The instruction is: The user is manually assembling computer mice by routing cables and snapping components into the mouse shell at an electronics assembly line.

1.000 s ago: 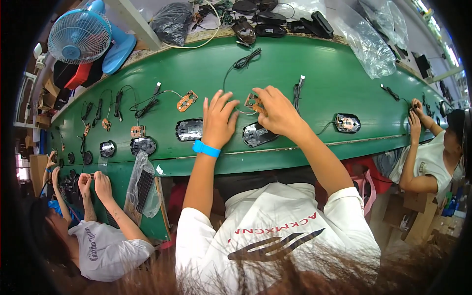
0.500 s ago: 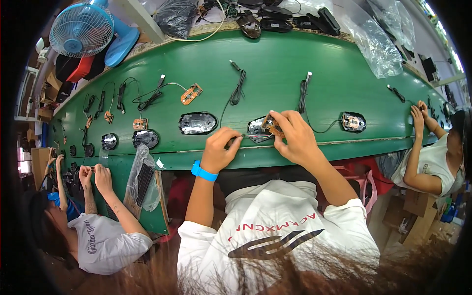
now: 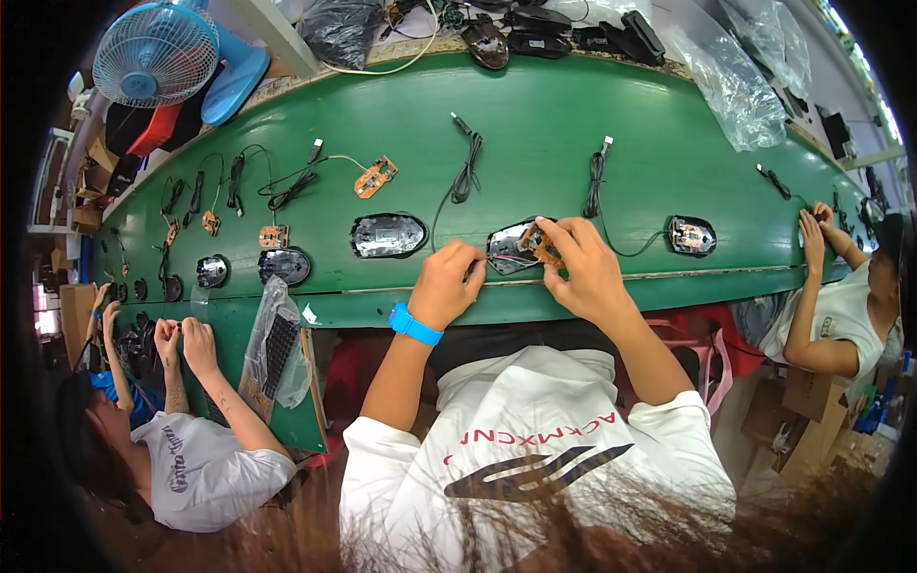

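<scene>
My right hand (image 3: 587, 272) pinches an orange circuit board (image 3: 544, 246) between thumb and fingers, tilted over the right part of a black mouse base (image 3: 503, 246). Thin coloured wires (image 3: 517, 258) run from the board across the base toward my left hand. My left hand (image 3: 447, 286), with a blue band at the wrist, is closed at the base's left end. A black cable (image 3: 465, 177), bundled farther back on the green work surface, runs down into its fingers. The fingertips partly hide the cable's end.
Another mouse base (image 3: 388, 235) lies to the left, and one fitted with a board (image 3: 692, 236) to the right. A loose board (image 3: 375, 178) sits farther back left. Co-workers sit on both sides. A blue fan (image 3: 156, 57) stands at the back left.
My left hand has shifted slightly right, closer to the base. My right hand has moved a little right and down with the circuit board, exposing more of the base.
</scene>
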### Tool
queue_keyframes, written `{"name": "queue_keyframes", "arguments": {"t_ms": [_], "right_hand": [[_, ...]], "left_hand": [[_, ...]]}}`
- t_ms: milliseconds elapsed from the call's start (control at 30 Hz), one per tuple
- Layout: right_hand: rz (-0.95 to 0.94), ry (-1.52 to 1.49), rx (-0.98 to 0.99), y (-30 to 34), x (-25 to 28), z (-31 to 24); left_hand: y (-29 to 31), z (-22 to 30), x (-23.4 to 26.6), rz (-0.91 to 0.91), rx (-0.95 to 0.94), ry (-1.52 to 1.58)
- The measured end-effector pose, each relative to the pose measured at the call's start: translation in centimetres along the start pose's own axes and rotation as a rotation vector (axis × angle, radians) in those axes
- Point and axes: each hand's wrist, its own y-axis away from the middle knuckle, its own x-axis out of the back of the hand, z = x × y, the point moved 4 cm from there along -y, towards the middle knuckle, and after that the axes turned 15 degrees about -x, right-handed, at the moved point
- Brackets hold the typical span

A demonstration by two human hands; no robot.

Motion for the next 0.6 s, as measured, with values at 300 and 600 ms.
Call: {"name": "queue_keyframes", "arguments": {"t_ms": [300, 600], "right_hand": [[0.0, -0.009, 0.012, -0.1, 0.2, -1.0], [-0.01, 0.024, 0.021, 0.9, -0.8, -2.2]], "left_hand": [[-0.3, 0.2, -0.5, -0.044, 0.033, -0.153], [-1.4, 0.9, -0.4, -0.117, 0.163, -0.215]]}}
